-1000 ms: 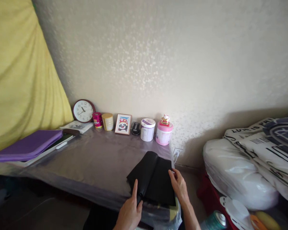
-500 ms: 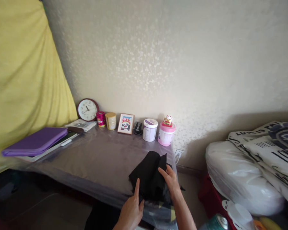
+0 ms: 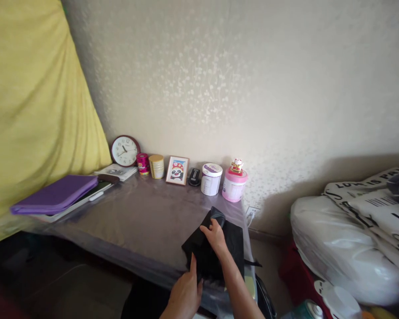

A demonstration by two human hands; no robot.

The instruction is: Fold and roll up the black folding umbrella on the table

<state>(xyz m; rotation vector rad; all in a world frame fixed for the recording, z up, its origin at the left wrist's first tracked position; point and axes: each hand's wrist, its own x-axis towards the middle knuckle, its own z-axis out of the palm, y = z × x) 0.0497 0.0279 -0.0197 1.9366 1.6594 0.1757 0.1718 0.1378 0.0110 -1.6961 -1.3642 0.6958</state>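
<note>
A thin black bag (image 3: 232,239), or a bag-like piece of limp material, lies partly folded at the near right corner of the table (image 3: 136,217). My right hand (image 3: 216,237) reaches across it, fingers closed on a shinier flap near its far edge. At the bag's near left edge is my left hand (image 3: 185,290), index finger stretched along the material and thumb apart from it. The other fingers of that hand are hidden. A dark strap end sticks out past the table's right side.
Along the wall stand a clock (image 3: 125,150), a picture frame (image 3: 177,170), a white tub (image 3: 211,179) and a pink tub (image 3: 234,185) topped by a figurine. A purple folder (image 3: 55,193) lies at left. A bulky white plastic bag (image 3: 342,248) sits to the right.
My right hand has moved left and away from me, from the bag's right side to its far edge. The bag's right part now lies flatter. My left hand stays about where it was.
</note>
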